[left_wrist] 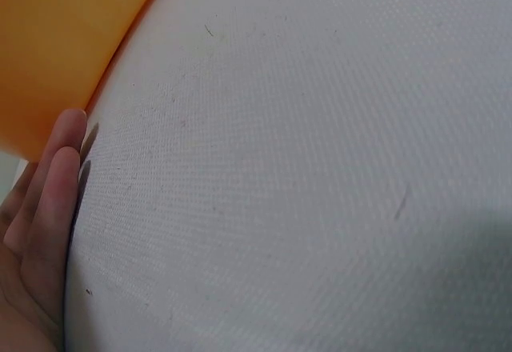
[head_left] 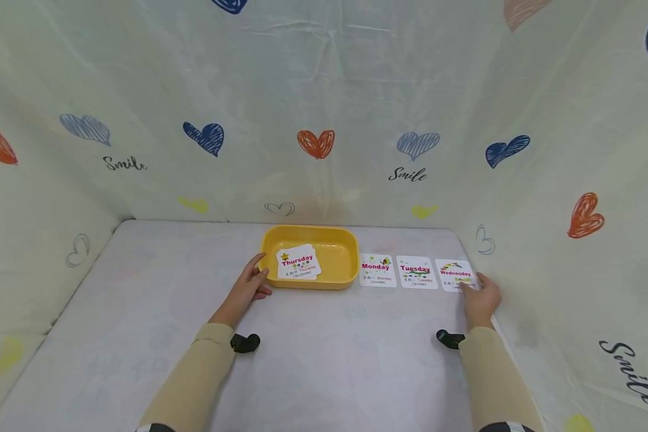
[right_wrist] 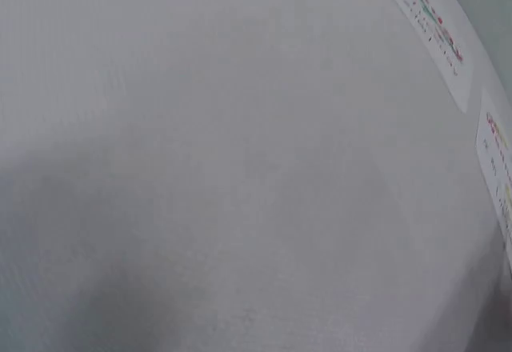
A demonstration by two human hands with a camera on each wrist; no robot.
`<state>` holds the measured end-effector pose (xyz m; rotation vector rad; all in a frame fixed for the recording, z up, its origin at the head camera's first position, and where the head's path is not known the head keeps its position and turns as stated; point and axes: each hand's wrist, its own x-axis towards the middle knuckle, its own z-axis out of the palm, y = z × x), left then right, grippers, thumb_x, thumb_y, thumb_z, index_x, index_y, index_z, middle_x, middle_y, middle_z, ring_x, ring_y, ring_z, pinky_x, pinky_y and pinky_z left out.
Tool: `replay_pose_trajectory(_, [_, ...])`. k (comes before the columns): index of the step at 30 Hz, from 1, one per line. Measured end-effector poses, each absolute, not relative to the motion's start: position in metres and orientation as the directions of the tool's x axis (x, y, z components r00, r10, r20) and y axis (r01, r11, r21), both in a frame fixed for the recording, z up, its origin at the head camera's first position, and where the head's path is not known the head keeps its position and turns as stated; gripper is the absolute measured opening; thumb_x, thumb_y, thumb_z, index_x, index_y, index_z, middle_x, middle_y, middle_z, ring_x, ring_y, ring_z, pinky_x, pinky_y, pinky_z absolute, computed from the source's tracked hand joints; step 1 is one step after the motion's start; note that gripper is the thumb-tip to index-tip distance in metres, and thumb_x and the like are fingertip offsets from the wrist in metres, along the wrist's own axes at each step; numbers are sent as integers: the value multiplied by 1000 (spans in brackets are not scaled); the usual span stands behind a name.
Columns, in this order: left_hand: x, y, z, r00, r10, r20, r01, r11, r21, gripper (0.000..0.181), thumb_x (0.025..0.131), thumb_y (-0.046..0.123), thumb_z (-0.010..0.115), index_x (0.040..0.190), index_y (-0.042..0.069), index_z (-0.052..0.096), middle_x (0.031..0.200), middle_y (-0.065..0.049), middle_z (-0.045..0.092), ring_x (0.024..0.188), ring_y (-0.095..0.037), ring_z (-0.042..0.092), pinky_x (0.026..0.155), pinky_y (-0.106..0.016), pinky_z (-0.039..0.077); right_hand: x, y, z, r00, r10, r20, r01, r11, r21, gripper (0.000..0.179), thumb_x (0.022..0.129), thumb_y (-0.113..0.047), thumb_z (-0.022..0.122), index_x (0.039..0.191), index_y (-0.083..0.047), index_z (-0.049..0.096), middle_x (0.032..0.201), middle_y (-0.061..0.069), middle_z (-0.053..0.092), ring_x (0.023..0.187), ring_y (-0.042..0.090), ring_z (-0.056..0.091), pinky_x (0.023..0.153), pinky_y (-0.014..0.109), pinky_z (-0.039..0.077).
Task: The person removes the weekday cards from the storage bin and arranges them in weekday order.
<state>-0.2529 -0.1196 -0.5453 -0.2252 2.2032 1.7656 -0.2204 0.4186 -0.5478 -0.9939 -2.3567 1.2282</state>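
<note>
A yellow tray [head_left: 335, 264] stands on the table, and my left hand [head_left: 244, 285] holds it by the left side. In the left wrist view, fingertips [left_wrist: 62, 160] lie against the tray's outer wall [left_wrist: 72, 40]. Inside the tray is a small pile of cards with the Thursday card [head_left: 298, 262] on top. To the right, the Monday card [head_left: 378, 271], the Tuesday card [head_left: 417, 273] and the Wednesday card [head_left: 452, 275] lie flat in a row. My right hand [head_left: 482, 300] grips the Wednesday card by its right edge, thumb over its lower corner.
A white cloth covers the table [head_left: 335, 354]. Behind and at both sides hangs a pale curtain [head_left: 318, 78] printed with hearts and the word Smile. The table's right edge runs close beside my right hand.
</note>
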Motion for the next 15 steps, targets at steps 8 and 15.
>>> replay_pose_trajectory(8, [-252,-121,-546,-943,64,-328,-307,219,926,55,102,38,49,152,40,26,138,-14,35,82,-23,65,73,-29,53,-228,388,-533,-768,637,-74,367,341,-865,59,92,-9,66,147,-10,43,147,15,42,129,33,38,105,45,36])
replay_pose_trajectory(15, [-252,-119,-545,-941,70,-331,-309,217,926,55,102,39,48,152,41,26,140,-14,31,84,-23,65,75,-30,53,-228,357,-523,-835,550,-26,268,366,-891,60,89,-8,71,144,-10,47,142,13,47,124,29,44,94,30,44])
